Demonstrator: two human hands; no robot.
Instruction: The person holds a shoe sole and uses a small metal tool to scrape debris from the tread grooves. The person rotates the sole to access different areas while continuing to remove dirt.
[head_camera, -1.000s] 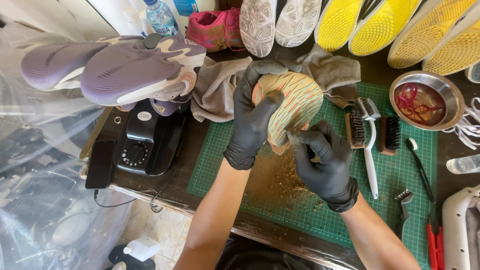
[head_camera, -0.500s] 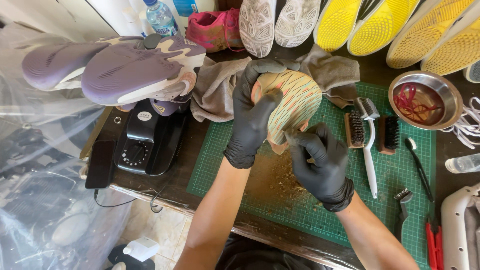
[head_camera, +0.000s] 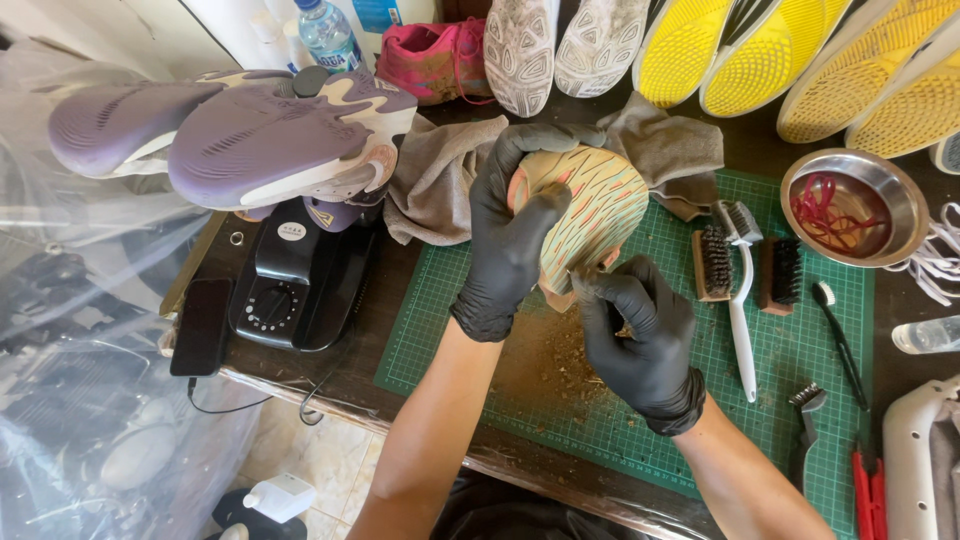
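Note:
My left hand (head_camera: 512, 235), in a black glove, grips a shoe (head_camera: 592, 205) held sole-up over the green cutting mat (head_camera: 640, 400). The sole is pale with pink and teal ridges. My right hand (head_camera: 640, 335), also gloved in black, is closed at the sole's lower edge, fingertips pinched against it; whether a small tool is in it is hidden. Brown dirt crumbs (head_camera: 556, 360) lie on the mat below the shoe.
Brushes (head_camera: 738, 268) lie right of the shoe, a metal bowl (head_camera: 856, 205) with red laces beyond. A grey cloth (head_camera: 440, 175) sits behind. Purple shoes (head_camera: 240, 135) rest on a black device (head_camera: 295, 275). Yellow-soled and white-soled shoes line the back. A phone (head_camera: 203, 325) lies at left.
My right hand has shifted slightly along the sole's lower edge. The left hand keeps the shoe in much the same place.

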